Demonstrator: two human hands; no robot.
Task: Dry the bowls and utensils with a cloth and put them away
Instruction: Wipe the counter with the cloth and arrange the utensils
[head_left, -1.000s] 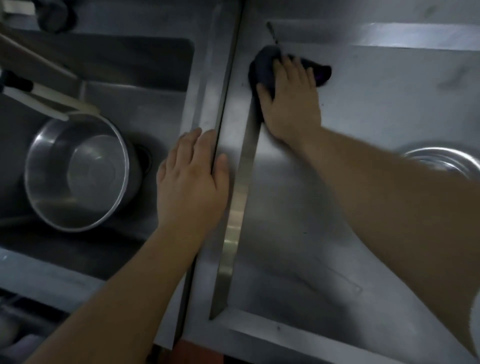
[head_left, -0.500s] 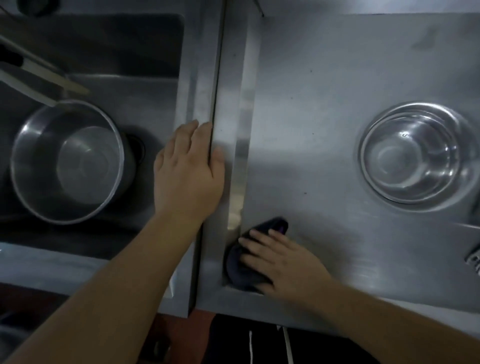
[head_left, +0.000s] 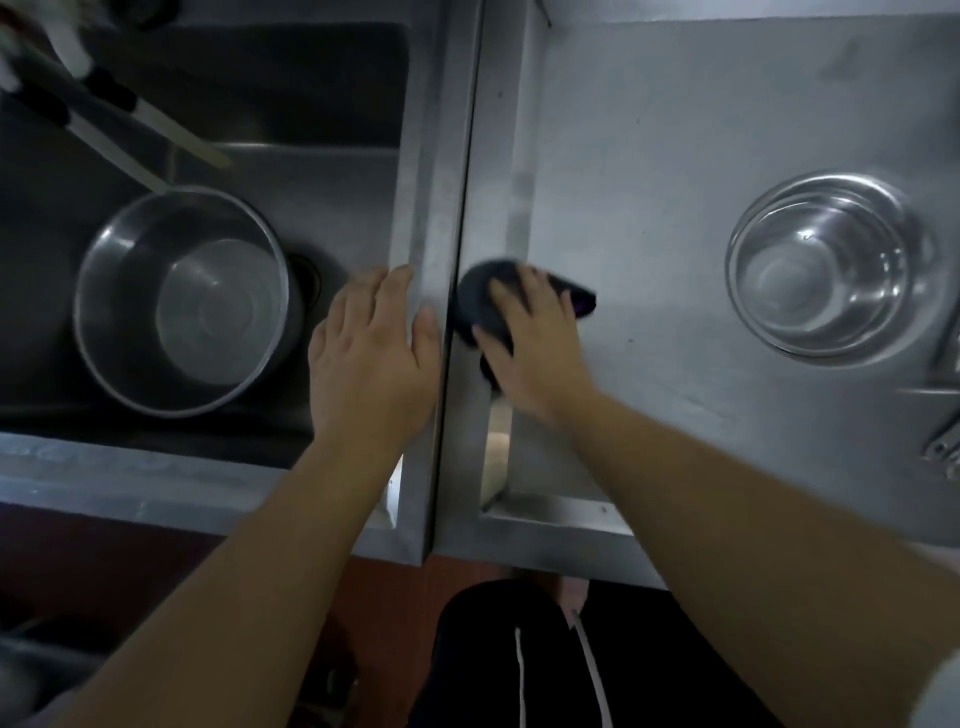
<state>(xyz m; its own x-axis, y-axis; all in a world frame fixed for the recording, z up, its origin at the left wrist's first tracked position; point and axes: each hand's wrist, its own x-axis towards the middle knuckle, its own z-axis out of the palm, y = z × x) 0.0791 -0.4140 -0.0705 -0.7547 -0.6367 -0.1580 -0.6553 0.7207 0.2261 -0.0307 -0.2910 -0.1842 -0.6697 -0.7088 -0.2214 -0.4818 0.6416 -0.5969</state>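
1. Fingers (head_left: 511, 293) of the right hand (head_left: 530, 348) lie nearly straight and spread, pressing flat on a dark cloth (head_left: 480, 306) at the left edge of the steel tabletop (head_left: 649, 156); a flat palm spreads the pressure, which suits wiping a surface rather than carrying the cloth.
2. Left hand (head_left: 371, 353) rests flat and relaxed, holding nothing, on the steel divider (head_left: 441, 156) between the sink (head_left: 322, 176) and the tabletop, probably to brace the body while the other arm works.
3. The cloth is bunched, touching the raised lip of the tabletop, just beside the left thumb but across the seam from it.
4. One steel bowl (head_left: 831, 270) sits upright on the tabletop, well apart from the cloth to the right; highlights inside it might be water, though I cannot tell.
5. A larger steel pot (head_left: 182, 301) stands upright in the sink near the drain, with long-handled utensils (head_left: 104, 119) leaning over its far rim, likely left there to drain.
6. Some metal pieces (head_left: 943, 449) show at the right edge, too cropped to name.
7. Judging by this, the cloth is on the surface, not the dishes; drying the bowl, pot and utensils and putting them away looks not yet done.
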